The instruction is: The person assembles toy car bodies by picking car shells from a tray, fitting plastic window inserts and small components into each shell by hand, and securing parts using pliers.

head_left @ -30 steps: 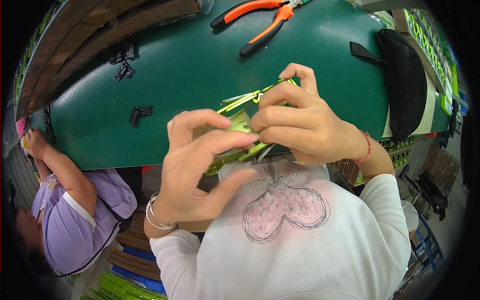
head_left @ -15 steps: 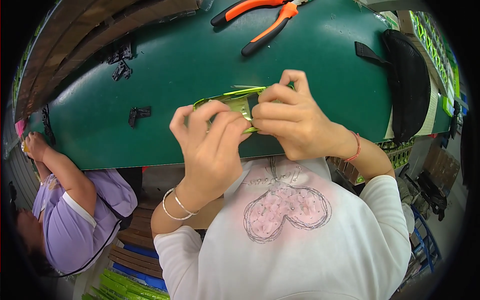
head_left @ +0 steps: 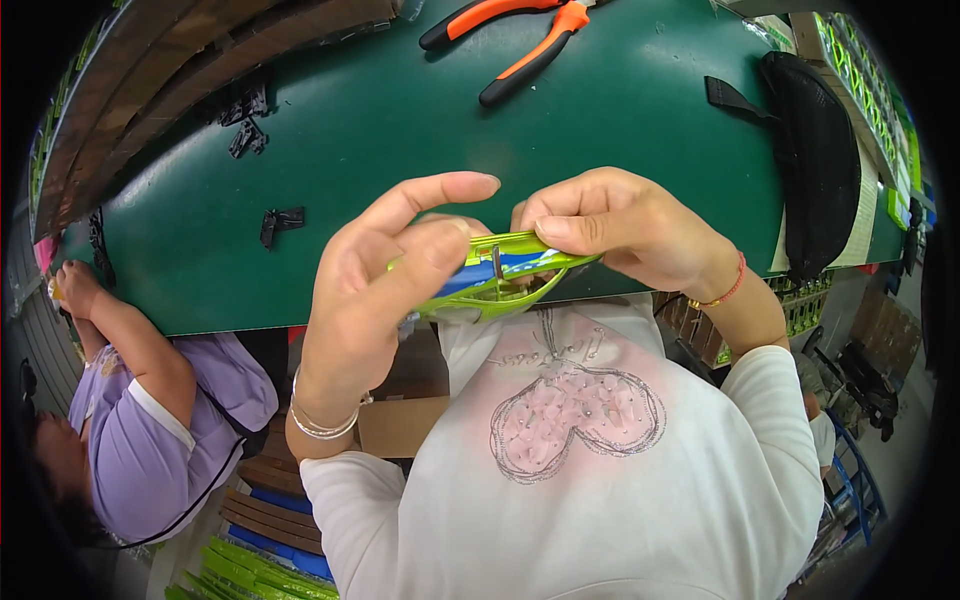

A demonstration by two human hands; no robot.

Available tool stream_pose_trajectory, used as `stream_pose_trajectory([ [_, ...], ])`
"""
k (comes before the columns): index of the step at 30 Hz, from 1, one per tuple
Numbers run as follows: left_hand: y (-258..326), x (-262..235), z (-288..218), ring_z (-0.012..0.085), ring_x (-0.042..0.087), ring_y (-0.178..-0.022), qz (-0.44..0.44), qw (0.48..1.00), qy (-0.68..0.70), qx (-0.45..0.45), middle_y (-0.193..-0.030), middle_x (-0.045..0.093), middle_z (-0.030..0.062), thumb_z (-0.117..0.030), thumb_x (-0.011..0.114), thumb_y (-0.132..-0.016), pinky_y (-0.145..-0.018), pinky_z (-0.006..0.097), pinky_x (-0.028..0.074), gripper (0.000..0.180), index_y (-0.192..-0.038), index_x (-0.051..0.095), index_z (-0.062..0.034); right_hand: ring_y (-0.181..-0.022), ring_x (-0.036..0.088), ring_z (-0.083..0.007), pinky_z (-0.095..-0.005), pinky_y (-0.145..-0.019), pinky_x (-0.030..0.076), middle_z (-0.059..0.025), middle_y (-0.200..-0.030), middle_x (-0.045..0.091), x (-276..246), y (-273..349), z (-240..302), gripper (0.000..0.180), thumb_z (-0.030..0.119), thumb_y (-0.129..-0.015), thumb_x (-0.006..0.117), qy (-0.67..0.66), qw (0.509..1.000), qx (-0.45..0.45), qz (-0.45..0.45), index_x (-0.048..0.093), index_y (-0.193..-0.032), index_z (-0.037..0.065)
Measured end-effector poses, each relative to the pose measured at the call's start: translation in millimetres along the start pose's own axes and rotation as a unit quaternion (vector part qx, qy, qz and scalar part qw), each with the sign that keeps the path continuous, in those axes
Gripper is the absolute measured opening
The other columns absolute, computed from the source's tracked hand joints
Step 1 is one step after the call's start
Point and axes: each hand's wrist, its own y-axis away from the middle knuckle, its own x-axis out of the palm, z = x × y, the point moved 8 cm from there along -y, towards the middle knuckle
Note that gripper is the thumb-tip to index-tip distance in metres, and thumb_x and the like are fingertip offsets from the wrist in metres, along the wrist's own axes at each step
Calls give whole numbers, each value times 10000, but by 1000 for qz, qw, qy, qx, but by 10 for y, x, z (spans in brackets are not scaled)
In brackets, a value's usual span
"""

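Observation:
A bright green and blue printed package (head_left: 515, 262) with a clear, bulging plastic side is held over the table's near edge, in front of my chest. My left hand (head_left: 385, 265) grips its left end between the thumb and the curled fingers, with the index finger stretched out above. At the upper right edge, my right hand (head_left: 625, 225) pinches it, thumb on top and fingers behind. The fingertips behind the package are partly hidden. A dark narrow strip or slot crosses the middle of its printed face.
Orange-and-black pliers (head_left: 535, 45) lie at the far side of the green table (head_left: 400, 120). Small black plastic parts (head_left: 282, 225) are at the left. A black pouch (head_left: 815, 165) lies on the right. Another person (head_left: 150, 420) in purple works at the left edge.
The package has turned, so its printed edge and clear side face me now. My left index finger has lifted off, and my right hand has closed down on the upper edge.

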Motion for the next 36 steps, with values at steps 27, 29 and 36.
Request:
stream_pose_trajectory([
  [27,-172,-71,25,216,644,-1150,102,981,166,-22,-1214,703,153,-460,325,-1090,-972,280,479,638,-1340,568,75,-882,608,-106,-271,-780,498,-47,-992,667,-13,3,35,297,245,-1040,611,-134,989,2,-56,646,-1021,-50],
  [29,-148,-161,-55,226,629,-1139,112,992,32,53,-1140,718,133,-392,526,-1056,-968,314,483,492,-1250,642,45,-855,568,-128,-276,-739,449,-44,-955,646,-6,81,251,223,212,-979,687,195,976,-67,-64,630,-936,1],
  [36,-122,47,-47,275,614,-1065,46,864,-451,218,-1023,712,71,-52,860,-758,-939,403,451,256,-966,712,-47,-820,524,-291,-409,-735,419,-97,-926,572,258,262,462,242,79,-774,797,604,711,-343,-110,592,-896,40],
])
